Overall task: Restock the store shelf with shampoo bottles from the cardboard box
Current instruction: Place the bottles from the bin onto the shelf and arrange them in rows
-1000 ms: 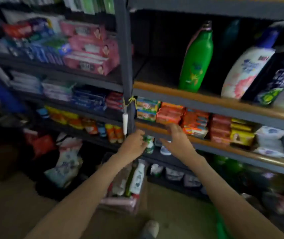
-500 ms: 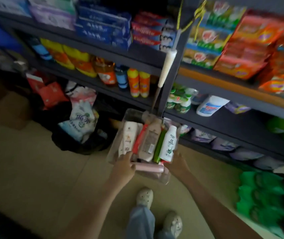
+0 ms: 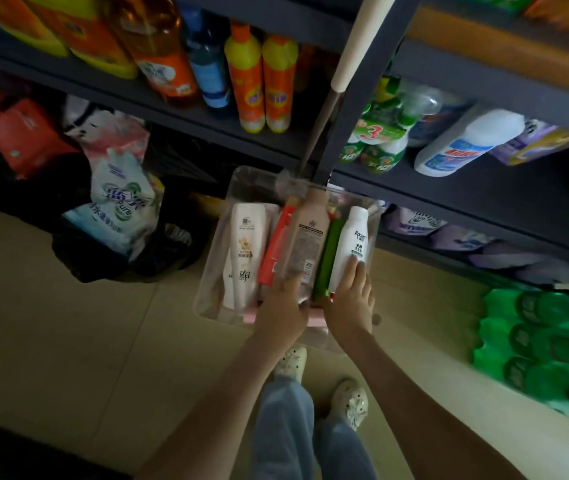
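1. Container: clear bin (image 3: pixel 214 299), centre of the frame, on the floor at the foot of the shelf unit (image 3: pixel 449 188). The task calls it a cardboard box; it looks like transparent plastic.
2. Contents: cream bottle (image 3: pixel 245 251) at left, red bottle (image 3: pixel 276 244), brown bottle (image 3: pixel 310 237), green bottle (image 3: pixel 328 258), white bottle (image 3: pixel 350 244) at right, all lying flat side by side; a pink item (image 3: pixel 250 318) lies across the near edge.
3. Left hand (image 3: pixel 281 306): fingers laid on the brown bottle's lower end; whether it is gripped cannot be told.
4. Right hand (image 3: pixel 349 303): fingers resting over the white bottle's base, not yet closed round it.
5. Progress: bin nearly full, so most restocking appears left; no bottle is lifted.
6. Change: half a second ago both hands were at the bin's near rim; one second ago they were up at shelf level.
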{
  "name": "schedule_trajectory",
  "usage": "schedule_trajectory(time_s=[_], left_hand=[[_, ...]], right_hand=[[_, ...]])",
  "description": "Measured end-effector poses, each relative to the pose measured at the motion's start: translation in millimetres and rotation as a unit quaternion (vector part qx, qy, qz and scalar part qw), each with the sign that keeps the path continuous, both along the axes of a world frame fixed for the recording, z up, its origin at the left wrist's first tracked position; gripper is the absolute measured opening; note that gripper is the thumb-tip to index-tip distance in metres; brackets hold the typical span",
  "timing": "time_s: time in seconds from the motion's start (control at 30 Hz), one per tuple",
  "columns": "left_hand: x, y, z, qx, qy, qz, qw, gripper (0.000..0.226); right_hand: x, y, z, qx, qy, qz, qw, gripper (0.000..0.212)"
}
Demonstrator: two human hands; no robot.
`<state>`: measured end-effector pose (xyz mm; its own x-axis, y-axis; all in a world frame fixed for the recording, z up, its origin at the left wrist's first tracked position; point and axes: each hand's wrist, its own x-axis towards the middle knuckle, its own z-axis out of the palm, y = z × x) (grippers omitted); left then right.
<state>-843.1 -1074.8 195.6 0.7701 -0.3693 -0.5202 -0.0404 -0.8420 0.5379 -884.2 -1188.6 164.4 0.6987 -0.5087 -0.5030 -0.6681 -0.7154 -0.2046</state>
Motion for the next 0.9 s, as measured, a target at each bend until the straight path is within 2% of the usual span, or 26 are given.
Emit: schedule_trajectory(time_s=[0.1,0.27,0.37,0.43,0.57,0.67,0.77,0.83,0.9], left_hand=[[4.7,-20.8,-0.1,-0.047,-0.009,-0.013,0.999,0.048],[5.2,-43.0,-10.3,-0.08,0.058,0.021,0.995,0.042],[8.9,-53.5,-6.8,-0.091,0.125,0.07,0.986,0.042],[11.5,-62.2,-2.6,-0.101,0.169,0.104,0.975,0.039],[12.9,-83.3,-3.2,-0.138,0.198,0.159,0.957,0.035],[8.2,-96.3,-1.7,-0.135,0.22,0.203,0.944,0.045],[1.1,-108.5,4.4,-0.143,0.265,0.257,0.918,0.045],[-2.8,-111.1,19.3,-0.182,0.303,0.276,0.894,0.026],[-2.8,-106.7,43.1,-0.255,0.342,0.291,0.856,0.022]], right_hand=[[4.0,-3.9,-3.4,-0.057,-0.021,0.009,0.998,0.094],[9.6,-11.8,-4.2,-0.08,-0.019,0.002,0.997,0.081],[9.9,-18.7,-1.3,-0.047,-0.05,-0.012,0.998,0.065],[10.8,-24.5,0.3,-0.019,-0.062,-0.036,0.997,0.062],[1.6,-28.7,5.9,0.06,-0.118,-0.087,0.987,0.052],[-13.7,-25.1,21.1,0.061,-0.122,-0.074,0.988,0.043],[-30.7,-30.3,36.5,0.048,-0.122,-0.023,0.991,0.048],[-34.6,-42.0,60.0,0.107,-0.157,-0.039,0.981,0.058],[-34.7,-59.8,88.9,0.216,-0.177,-0.071,0.957,0.072]])
